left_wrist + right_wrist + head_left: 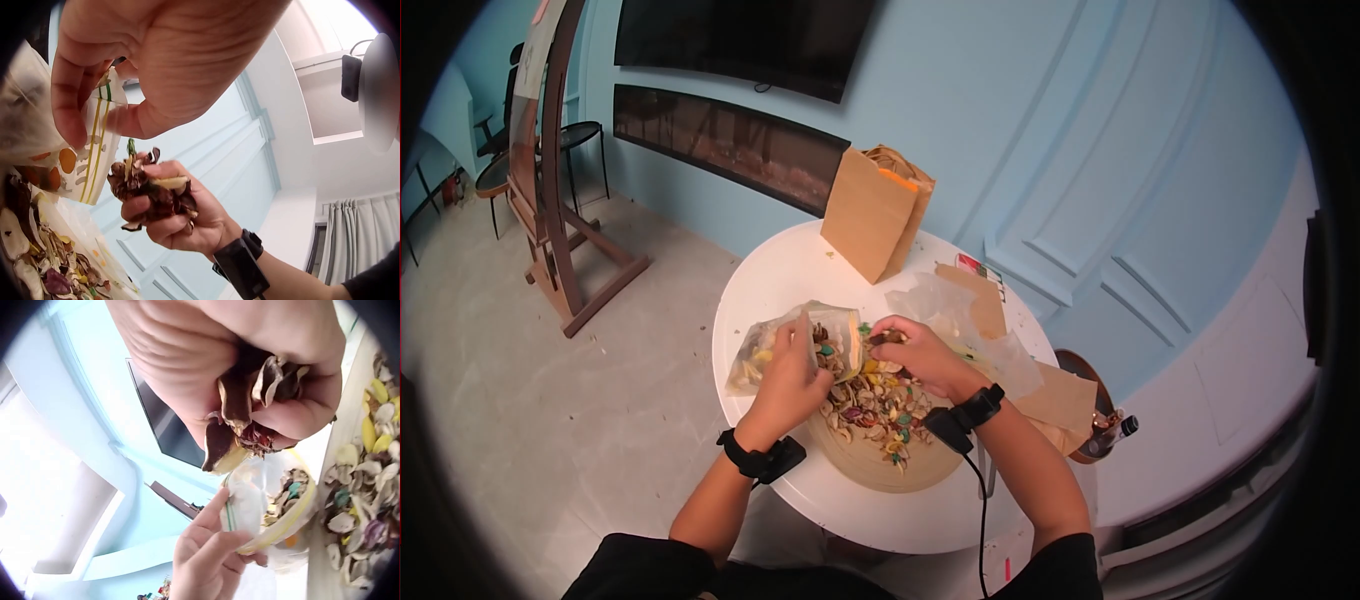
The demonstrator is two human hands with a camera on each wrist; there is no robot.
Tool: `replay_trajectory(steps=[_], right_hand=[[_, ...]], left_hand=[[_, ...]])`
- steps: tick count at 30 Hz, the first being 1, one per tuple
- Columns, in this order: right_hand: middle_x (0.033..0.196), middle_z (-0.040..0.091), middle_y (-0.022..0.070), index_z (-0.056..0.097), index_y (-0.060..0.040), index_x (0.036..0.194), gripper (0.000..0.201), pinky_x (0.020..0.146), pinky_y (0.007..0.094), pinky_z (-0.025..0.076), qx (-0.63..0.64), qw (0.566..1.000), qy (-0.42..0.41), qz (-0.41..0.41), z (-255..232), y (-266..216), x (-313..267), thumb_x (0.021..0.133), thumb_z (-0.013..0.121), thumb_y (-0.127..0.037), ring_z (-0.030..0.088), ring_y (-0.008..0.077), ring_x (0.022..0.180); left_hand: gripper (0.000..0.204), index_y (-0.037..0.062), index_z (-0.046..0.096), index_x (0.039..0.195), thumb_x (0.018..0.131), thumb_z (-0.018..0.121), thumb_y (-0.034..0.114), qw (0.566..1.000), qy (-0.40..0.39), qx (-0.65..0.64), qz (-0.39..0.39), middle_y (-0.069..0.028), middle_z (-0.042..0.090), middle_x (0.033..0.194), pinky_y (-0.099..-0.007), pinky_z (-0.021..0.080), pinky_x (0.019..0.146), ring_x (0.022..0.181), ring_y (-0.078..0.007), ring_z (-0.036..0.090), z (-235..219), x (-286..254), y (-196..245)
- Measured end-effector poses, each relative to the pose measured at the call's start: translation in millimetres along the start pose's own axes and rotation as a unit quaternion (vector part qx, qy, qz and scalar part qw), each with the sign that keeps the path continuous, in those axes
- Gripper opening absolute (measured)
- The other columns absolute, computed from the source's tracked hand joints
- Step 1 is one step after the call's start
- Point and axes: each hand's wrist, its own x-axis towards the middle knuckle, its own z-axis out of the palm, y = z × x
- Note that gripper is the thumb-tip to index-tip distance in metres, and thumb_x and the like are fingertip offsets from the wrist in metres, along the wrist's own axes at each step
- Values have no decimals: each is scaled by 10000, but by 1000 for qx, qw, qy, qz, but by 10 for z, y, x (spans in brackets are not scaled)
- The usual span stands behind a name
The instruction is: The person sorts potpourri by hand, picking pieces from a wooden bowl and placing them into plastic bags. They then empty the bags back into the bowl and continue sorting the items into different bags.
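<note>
My left hand (785, 388) grips the rim of a clear zip bag (752, 362), thumb and fingers on either side of its mouth. The bag lies tilted with its mouth toward the right, and dried potpourri pieces (289, 490) show inside. In my right hand (928, 360), curled fingers hold a handful of brown dried potpourri (165, 195), which the left wrist view shows bunched close to the bag's mouth. Below both hands a loose potpourri pile (880, 412), with yellow, green and purple bits, covers a round tan board (890, 482).
A brown paper bag (865, 215) stands at the back of the round white table (750, 275). Crumpled clear plastic (935, 305) and cardboard pieces (1055, 400) lie at the right. Beyond the right edge is a round side stand (1078, 365) with a bottle (1122, 430).
</note>
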Motion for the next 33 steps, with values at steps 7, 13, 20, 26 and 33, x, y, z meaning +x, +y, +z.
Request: replay_trajectory(steps=[7, 13, 20, 26, 33], right_hand=[[944, 648, 33, 641, -64, 1161, 278, 570, 209, 453, -51, 997, -51, 26, 265, -16, 622, 886, 673, -85, 592, 81, 732], [1080, 652, 39, 547, -45, 1299, 383, 654, 267, 546, 117, 989, -56, 71, 479, -130, 789, 998, 672, -246, 643, 125, 852], [1320, 585, 89, 502, -40, 1407, 516, 914, 368, 572, 130, 987, -86, 44, 488, -295, 461, 1030, 628, -369, 583, 201, 1191], [1298, 611, 107, 547, 9, 1370, 480, 935, 440, 572, 100, 995, 11, -24, 282, -85, 439, 1063, 564, -359, 618, 187, 1157], [895, 723, 82, 682, 35, 1061, 360, 658, 299, 536, -189, 972, 119, -73, 113, 360, 588, 1018, 615, -316, 656, 136, 738]], left_hand=[[835, -131, 272, 1519, 803, 636, 98, 1000, 8, 23, 9, -278, 423, 1401, -386, 459, 1018, 1192, -364, 544, 57, 12, 11], [829, -121, 285, 1514, 802, 649, 99, 997, 31, 33, 66, -294, 441, 1351, -413, 466, 998, 1182, -416, 538, 78, 132, -164], [824, -100, 242, 1552, 843, 637, 44, 999, 27, -2, 36, -207, 411, 1372, -289, 594, 614, 994, -246, 638, 49, 222, -343], [802, -95, 253, 1552, 850, 623, 24, 999, 26, -32, 16, -186, 404, 1402, -302, 600, 632, 893, -220, 663, 17, 271, -471], [796, -135, 339, 1495, 818, 654, 140, 997, 42, -59, 13, -281, 479, 1364, -393, 484, 1006, 1190, -387, 576, -7, 249, -346]])
